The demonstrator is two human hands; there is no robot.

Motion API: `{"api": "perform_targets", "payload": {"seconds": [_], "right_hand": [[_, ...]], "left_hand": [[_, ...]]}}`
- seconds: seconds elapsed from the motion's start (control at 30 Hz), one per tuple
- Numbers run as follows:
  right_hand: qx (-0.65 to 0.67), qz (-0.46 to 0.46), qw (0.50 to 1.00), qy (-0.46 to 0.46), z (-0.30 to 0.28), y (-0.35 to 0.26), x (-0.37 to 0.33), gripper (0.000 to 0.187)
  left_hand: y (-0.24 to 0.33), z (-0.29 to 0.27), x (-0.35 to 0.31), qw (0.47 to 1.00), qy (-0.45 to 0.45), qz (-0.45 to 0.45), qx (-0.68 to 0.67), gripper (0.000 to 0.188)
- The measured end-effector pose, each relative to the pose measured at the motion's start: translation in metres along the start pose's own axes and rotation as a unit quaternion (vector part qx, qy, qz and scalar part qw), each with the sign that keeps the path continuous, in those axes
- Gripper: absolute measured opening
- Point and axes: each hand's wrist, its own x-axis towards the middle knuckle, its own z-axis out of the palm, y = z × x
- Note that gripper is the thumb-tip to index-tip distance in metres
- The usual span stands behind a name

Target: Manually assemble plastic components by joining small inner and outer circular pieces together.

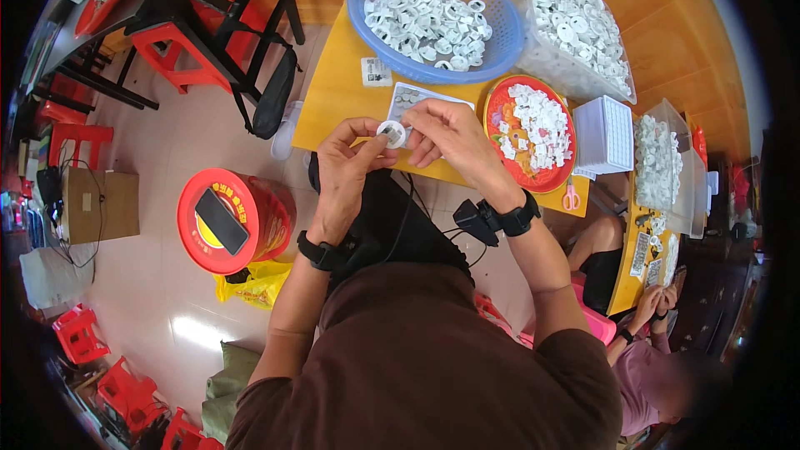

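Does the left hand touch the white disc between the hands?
Touching: the head view shows the left hand holding the white disc, thumb at its left edge.

We've got 1 L hand (343,165), 1 R hand (452,135), 1 wht disc (392,132), 1 blue basket (442,76), 1 red bucket (271,215), 1 blk phone (222,221), 1 pr scissors (571,197), 1 brown box (112,207); wht pcs (429,25), too many to count!

The white tray (436,94) is partly hidden by the right grip (450,135); the co-worker's head (687,387) is blurred
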Motion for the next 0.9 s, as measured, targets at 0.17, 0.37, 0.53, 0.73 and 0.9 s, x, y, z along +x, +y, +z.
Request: {"api": "perform_targets", "payload": {"seconds": [0.17,0.37,0.53,0.73,0.9], "right_hand": [[-0.009,-0.087,0.995,0.049,0.011,0.019,-0.008,0.018],[-0.089,-0.163,0.978,0.091,0.014,0.04,-0.012,0.009],[-0.048,-0.084,0.995,0.009,0.013,0.05,-0.021,0.009],[-0.166,-0.17,0.966,0.099,0.003,0.05,-0.006,0.011],[-0.319,-0.256,0.878,0.249,-0.003,0.045,0.026,0.01]], "left_hand": [[-0.003,0.0,-0.002,1.0,-0.008,-0.003,-0.001,0.018],[-0.003,-0.002,-0.014,0.997,-0.04,-0.067,-0.012,0.016],[-0.013,-0.019,-0.023,0.985,-0.12,-0.12,-0.04,0.023],[-0.025,-0.029,-0.025,0.981,-0.123,-0.129,-0.082,0.028],[-0.025,-0.029,-0.024,0.978,-0.108,-0.144,-0.106,0.03]]}}
